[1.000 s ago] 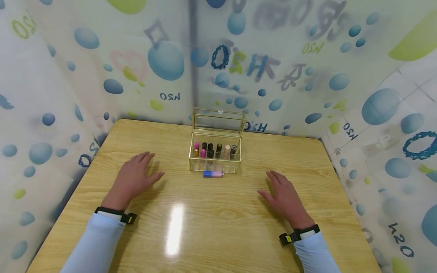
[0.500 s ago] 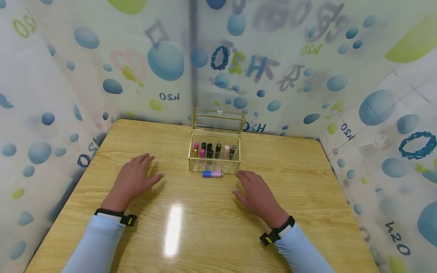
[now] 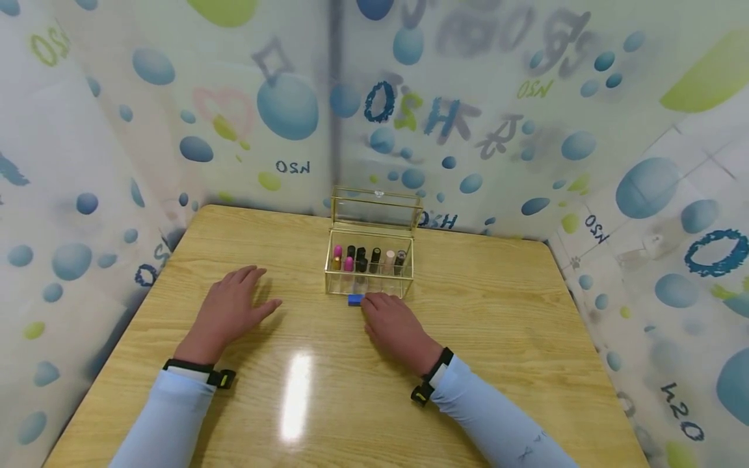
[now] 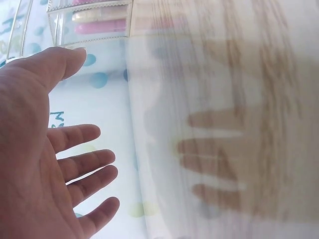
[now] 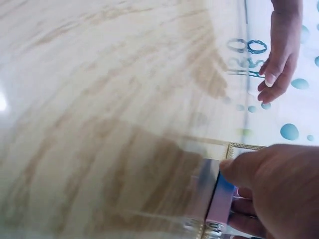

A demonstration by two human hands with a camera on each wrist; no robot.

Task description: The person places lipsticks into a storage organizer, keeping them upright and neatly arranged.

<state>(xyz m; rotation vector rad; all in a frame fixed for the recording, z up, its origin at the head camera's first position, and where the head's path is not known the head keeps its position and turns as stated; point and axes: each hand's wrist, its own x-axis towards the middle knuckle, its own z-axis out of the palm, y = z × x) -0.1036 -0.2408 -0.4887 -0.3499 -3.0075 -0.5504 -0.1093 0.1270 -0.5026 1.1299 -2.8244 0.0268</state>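
A blue-and-pink lipstick (image 3: 354,300) lies on the table just before a gold-edged glass box (image 3: 370,284). My right hand (image 3: 398,329) covers its pink end in the head view. In the right wrist view, my thumb is against the blue end of the lipstick (image 5: 219,201) and curled fingers are on its other side, pinching it. Several upright lipsticks (image 3: 361,262), with pink, black and pale caps, stand inside the box. My left hand (image 3: 228,310) hovers or rests left of the box, fingers spread, holding nothing.
The box's hinged glass lid (image 3: 377,207) is raised toward the patterned curtain wall (image 3: 287,143) at the back. A shiny wooden table (image 3: 328,377) extends under both arms, with a bright light reflection at the front.
My right hand has moved left from the right part of the table to the lipstick and taken hold of its pink end. The left hand has stayed in place.
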